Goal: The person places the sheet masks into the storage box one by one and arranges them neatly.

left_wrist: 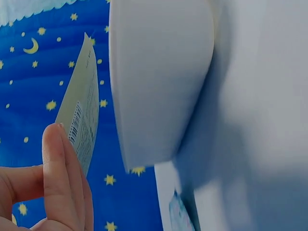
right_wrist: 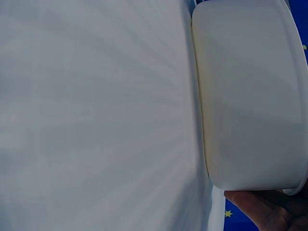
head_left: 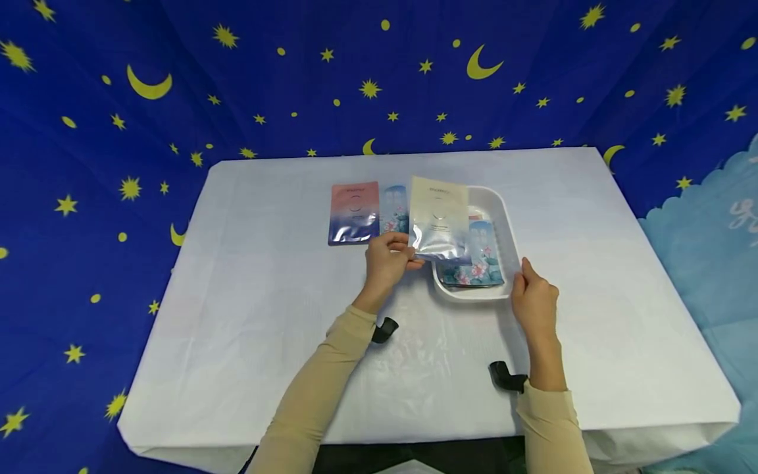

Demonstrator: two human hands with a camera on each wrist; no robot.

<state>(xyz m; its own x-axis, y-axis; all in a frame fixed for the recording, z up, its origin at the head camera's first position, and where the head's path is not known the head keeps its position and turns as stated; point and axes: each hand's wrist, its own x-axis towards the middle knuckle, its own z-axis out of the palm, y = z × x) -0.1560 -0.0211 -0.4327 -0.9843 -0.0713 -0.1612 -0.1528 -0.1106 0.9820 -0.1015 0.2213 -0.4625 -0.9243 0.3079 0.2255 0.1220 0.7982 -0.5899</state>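
My left hand (head_left: 387, 263) pinches a cream-and-silver sheet mask packet (head_left: 439, 217) by its lower left corner. The packet is tilted up over the left side of a white plastic basin (head_left: 506, 230); its printed back with a barcode (left_wrist: 77, 122) faces the left wrist camera. My right hand (head_left: 535, 299) grips the basin's right rim near the front corner. Inside the basin lies a blue floral packet (head_left: 482, 257) on top of others, partly hidden by the cream one. Left of the basin, a pink-to-navy packet (head_left: 354, 214) and a blue floral packet (head_left: 393, 204) lie on the table.
A white cloth covers the table (head_left: 266, 296). Behind it hangs a blue curtain (head_left: 331, 79) with yellow moons and stars. Black wrist mounts (head_left: 506, 377) stick out from both forearms above the cloth. Light blue fabric (head_left: 710, 250) hangs at the right.
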